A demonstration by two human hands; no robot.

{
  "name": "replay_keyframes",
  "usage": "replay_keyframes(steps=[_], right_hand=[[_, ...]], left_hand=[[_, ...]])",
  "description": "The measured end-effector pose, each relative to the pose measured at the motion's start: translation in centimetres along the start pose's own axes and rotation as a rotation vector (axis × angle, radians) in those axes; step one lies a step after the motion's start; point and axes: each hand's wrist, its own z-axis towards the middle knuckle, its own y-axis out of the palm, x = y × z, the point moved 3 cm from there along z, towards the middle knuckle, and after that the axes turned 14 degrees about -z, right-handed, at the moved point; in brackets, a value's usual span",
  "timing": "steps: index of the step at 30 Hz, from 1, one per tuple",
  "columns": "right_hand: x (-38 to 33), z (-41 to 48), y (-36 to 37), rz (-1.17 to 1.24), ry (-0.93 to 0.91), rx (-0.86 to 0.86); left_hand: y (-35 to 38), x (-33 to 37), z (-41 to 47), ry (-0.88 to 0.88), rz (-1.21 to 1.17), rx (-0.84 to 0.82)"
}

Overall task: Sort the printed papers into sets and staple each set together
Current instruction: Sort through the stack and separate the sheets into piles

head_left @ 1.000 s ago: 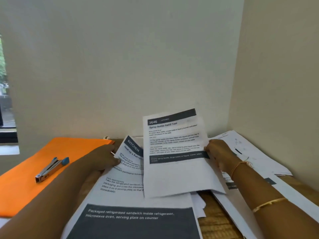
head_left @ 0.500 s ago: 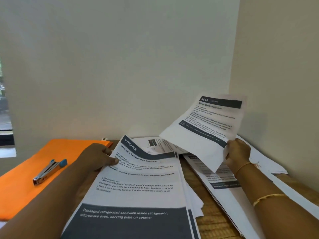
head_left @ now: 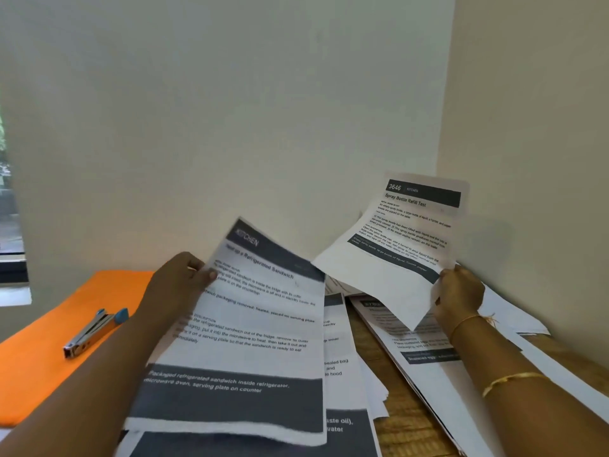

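Observation:
My right hand pinches the lower edge of a printed sheet headed "Spray Bottle Refill Test", held up near the corner of the walls. My left hand grips the left edge of a sheet headed "Heat up a Refrigerated Sandwich", its top edge lifted off the centre pile of papers. A second spread of papers lies under and beside my right arm. A silver stapler with a blue end lies on an orange cloth at the left, apart from both hands.
The papers lie on a woven tan table top. A pale wall runs close behind, and a second wall meets it at the right. A window edge shows at far left.
My right hand has carried the spray bottle sheet from the centre to the right and up. My left hand has taken the sandwich sheet by its edge and raised it from the pile.

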Motion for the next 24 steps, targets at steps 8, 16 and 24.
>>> replay_keyframes(steps=[8, 16, 24], right_hand=[[0.0, -0.5, -0.4, 0.091, -0.014, 0.047], [0.5, -0.1, -0.6, 0.139, 0.049, 0.092], [0.0, -0.5, 1.1, 0.319, 0.138, -0.250]], left_hand=[[-0.9, 0.9, -0.5, 0.162, -0.239, 0.149], [-0.9, 1.3, -0.8, 0.156, -0.315, 0.186], [-0.5, 0.8, -0.7, 0.096, -0.417, 0.224]])
